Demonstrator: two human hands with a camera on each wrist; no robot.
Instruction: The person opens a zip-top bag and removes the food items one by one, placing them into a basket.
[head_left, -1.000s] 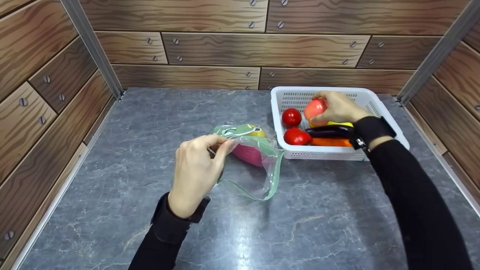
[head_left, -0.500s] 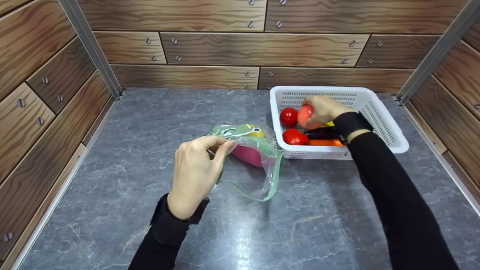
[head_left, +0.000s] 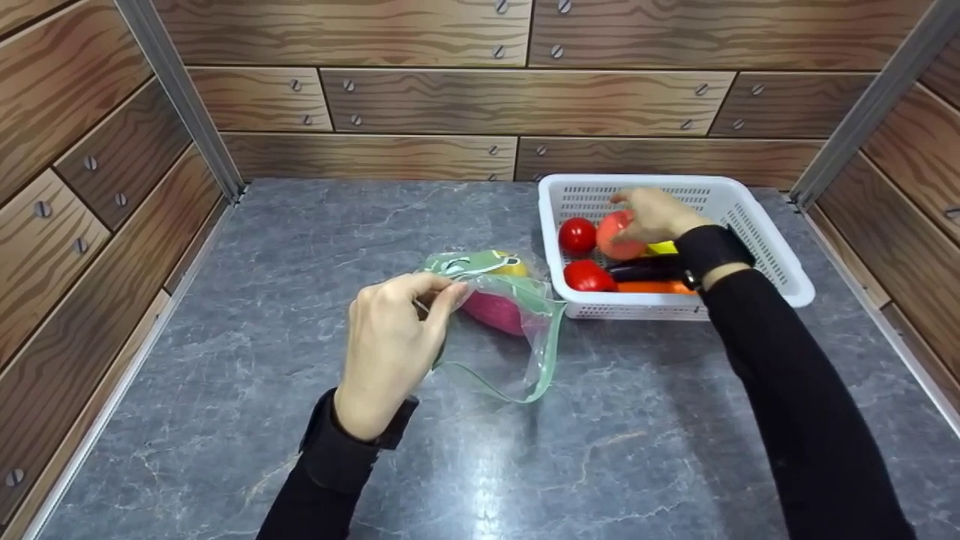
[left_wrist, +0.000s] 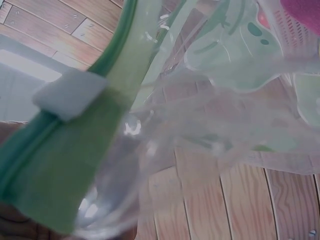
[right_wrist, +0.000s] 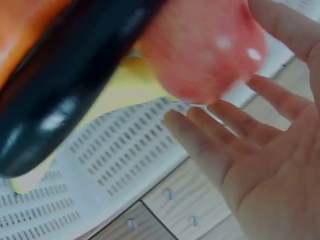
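My left hand (head_left: 394, 341) pinches the edge of a clear zipper bag (head_left: 544, 367) with green trim between thumb and fingers. Inside the bag lie a dark pink item (head_left: 491, 311) and something yellow. In the left wrist view, the bag's green zip has a white slider (left_wrist: 72, 95). My right hand (head_left: 654, 214) is over the white basket (head_left: 772, 255), its fingers spread loosely beside a round pink-red fruit (right_wrist: 205, 50). That fruit sits in the basket next to a tomato (head_left: 577, 236). The palm stands apart from the fruit; fingertip contact is hard to tell.
The basket also holds a red pepper-like item (head_left: 589, 276), an eggplant (right_wrist: 75, 85), an orange carrot-like item (head_left: 649, 287) and a yellow banana-like item (right_wrist: 125, 90). Wood-patterned walls (head_left: 420, 101) enclose the grey marbled table (head_left: 300, 247).
My right hand has moved left and lower with the pink-red fruit, set it beside the tomato and loosened its fingers. My left hand and the bag have stayed in place.
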